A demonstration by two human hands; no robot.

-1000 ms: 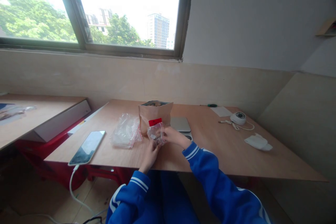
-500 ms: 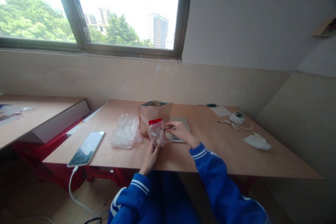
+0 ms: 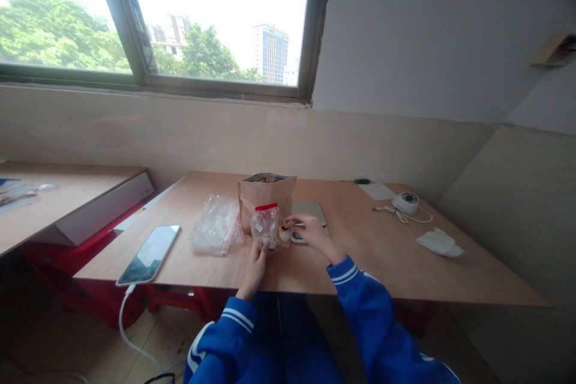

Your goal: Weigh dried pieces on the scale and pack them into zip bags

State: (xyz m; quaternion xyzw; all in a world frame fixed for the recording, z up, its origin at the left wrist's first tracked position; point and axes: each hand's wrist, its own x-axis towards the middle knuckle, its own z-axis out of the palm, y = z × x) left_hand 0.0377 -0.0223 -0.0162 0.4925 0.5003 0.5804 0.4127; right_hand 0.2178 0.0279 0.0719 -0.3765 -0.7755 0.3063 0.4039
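My left hand (image 3: 257, 258) is closed on the lower part of a small clear zip bag (image 3: 264, 225) with a red strip along its top. The bag stands tilted in front of an open brown paper pouch (image 3: 261, 198), which has brown pieces inside. At the bag's right side, the fingers of my right hand (image 3: 310, 232) pinch a small brown piece (image 3: 288, 225), perhaps a dried mushroom. A pale rounded piece (image 3: 284, 234) shows just below it; whether it lies inside the bag I cannot tell.
Clear plastic bags (image 3: 216, 228) lie left of the pouch, near a phone (image 3: 148, 255) on a white cable. Behind my right hand is a flat silver device (image 3: 314, 213). Farther right are a white round device (image 3: 405, 203) with cables, paper (image 3: 377, 191), a green-handled tool (image 3: 362, 181) and a crumpled tissue (image 3: 440, 242).
My right hand has shifted slightly down and right, with the brown piece still in its fingers. The clear bag has moved a little left and turned with my left hand.
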